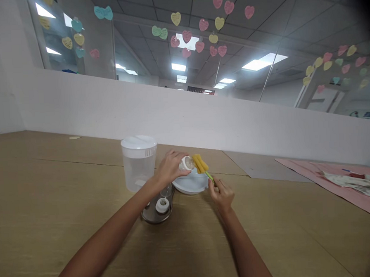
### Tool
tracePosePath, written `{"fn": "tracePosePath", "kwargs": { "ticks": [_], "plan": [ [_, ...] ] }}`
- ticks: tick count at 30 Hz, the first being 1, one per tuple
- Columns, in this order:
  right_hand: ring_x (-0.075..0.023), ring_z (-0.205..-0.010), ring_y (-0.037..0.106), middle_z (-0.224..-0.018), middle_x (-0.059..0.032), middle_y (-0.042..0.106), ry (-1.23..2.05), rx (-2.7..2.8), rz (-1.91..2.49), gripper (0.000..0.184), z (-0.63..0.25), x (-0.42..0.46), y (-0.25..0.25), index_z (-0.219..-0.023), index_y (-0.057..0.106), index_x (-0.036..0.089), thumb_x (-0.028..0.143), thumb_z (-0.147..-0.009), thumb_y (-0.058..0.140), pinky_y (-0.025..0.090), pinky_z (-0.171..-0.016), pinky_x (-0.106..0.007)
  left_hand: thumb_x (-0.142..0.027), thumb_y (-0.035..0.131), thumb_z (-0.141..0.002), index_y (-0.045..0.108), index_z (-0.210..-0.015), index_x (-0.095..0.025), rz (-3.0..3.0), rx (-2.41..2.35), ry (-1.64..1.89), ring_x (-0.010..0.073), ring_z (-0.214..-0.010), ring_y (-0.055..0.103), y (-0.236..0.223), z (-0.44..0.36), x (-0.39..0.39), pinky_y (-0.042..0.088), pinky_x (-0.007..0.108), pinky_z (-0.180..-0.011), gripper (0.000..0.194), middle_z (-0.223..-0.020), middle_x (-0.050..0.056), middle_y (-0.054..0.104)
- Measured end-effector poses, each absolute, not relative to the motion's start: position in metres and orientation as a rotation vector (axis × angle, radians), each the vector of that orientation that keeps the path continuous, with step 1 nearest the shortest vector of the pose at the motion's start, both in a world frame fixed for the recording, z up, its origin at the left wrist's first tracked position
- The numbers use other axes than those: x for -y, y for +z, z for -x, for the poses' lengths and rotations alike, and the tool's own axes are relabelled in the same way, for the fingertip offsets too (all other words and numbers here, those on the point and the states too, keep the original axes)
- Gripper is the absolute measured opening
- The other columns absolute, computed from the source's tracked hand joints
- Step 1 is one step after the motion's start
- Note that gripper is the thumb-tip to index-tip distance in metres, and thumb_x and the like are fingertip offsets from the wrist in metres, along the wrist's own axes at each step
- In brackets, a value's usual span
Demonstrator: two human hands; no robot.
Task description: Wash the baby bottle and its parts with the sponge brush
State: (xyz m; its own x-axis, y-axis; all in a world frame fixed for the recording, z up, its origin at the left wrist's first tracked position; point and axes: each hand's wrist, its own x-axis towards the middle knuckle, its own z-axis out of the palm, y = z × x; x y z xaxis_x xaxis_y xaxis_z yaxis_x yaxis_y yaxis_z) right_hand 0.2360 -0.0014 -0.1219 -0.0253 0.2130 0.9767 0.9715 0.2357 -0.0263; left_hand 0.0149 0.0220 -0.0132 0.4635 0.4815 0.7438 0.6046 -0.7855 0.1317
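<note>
My left hand [169, 166] is wrapped round a small clear bottle [186, 163], holding it on its side above a white bowl [190, 185]. My right hand [221, 193] pinches the green handle of a yellow sponge brush [200, 163], whose sponge head sits right at the bottle's mouth. Both hands are closed.
A clear plastic jug [139, 162] with a white lid stands left of the bowl. A metal tray [157, 212] in front of it holds a white cap and a clear part. A pink cloth [336, 184] with papers lies at the right. A white partition wall runs behind the wooden table.
</note>
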Motion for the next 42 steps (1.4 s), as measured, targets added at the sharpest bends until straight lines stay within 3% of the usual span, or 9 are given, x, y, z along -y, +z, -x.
{"fn": "tracePosePath", "kwargs": {
  "ticks": [8,16,22,30,42],
  "plan": [
    [-0.0087,-0.054,0.052,-0.061,-0.0020,0.062,-1.092,1.412,1.214,0.019,-0.239,0.004,-0.120,-0.089,0.068,0.020,0.028,-0.078,0.054,0.033,-0.055,-0.021,-0.032,0.068,-0.065,0.054,-0.104,-0.014,2.399,0.943,-1.014,0.0216,-0.088,0.048,-0.010,-0.011,-0.025,0.037,0.033,-0.079,0.045,-0.096,0.007,0.061],
    [-0.0083,-0.051,0.047,-0.057,-0.0001,0.059,-1.337,1.602,1.100,0.019,-0.226,0.013,-0.111,-0.091,0.066,0.020,0.026,-0.076,0.056,0.026,-0.053,-0.025,-0.020,0.069,-0.063,0.054,-0.095,-0.014,2.285,0.848,-0.658,0.0233,-0.084,0.046,-0.015,-0.016,-0.027,0.033,0.034,-0.070,0.036,-0.087,0.007,0.058],
    [-0.0089,-0.053,0.045,-0.057,-0.0010,0.056,-1.348,1.669,1.059,0.019,-0.206,0.016,-0.109,-0.091,0.065,0.016,0.023,-0.078,0.054,0.025,-0.053,-0.026,-0.018,0.065,-0.066,0.053,-0.090,-0.015,2.337,0.637,-0.579,0.0203,-0.080,0.046,-0.023,-0.036,-0.011,0.032,0.032,-0.067,0.027,-0.084,0.005,0.056],
    [-0.0088,-0.052,0.043,-0.056,-0.0004,0.055,-1.323,1.609,1.135,0.017,-0.230,0.010,-0.106,-0.087,0.067,0.020,0.027,-0.078,0.054,0.025,-0.054,-0.025,-0.010,0.043,-0.082,0.052,-0.098,-0.016,2.201,0.616,-0.612,0.0198,-0.080,0.048,-0.031,-0.031,-0.035,0.035,0.034,-0.070,0.020,-0.088,0.007,0.058],
    [-0.0119,-0.058,0.049,-0.060,-0.0026,0.057,-1.107,1.501,1.439,0.024,-0.249,0.003,-0.118,-0.085,0.066,0.019,0.033,-0.082,0.046,0.027,-0.056,-0.024,-0.008,0.039,-0.082,0.053,-0.108,-0.017,2.190,0.781,-0.824,0.0224,-0.097,0.048,-0.029,-0.013,-0.051,0.038,0.038,-0.085,0.031,-0.107,0.011,0.058]
  ]
}}
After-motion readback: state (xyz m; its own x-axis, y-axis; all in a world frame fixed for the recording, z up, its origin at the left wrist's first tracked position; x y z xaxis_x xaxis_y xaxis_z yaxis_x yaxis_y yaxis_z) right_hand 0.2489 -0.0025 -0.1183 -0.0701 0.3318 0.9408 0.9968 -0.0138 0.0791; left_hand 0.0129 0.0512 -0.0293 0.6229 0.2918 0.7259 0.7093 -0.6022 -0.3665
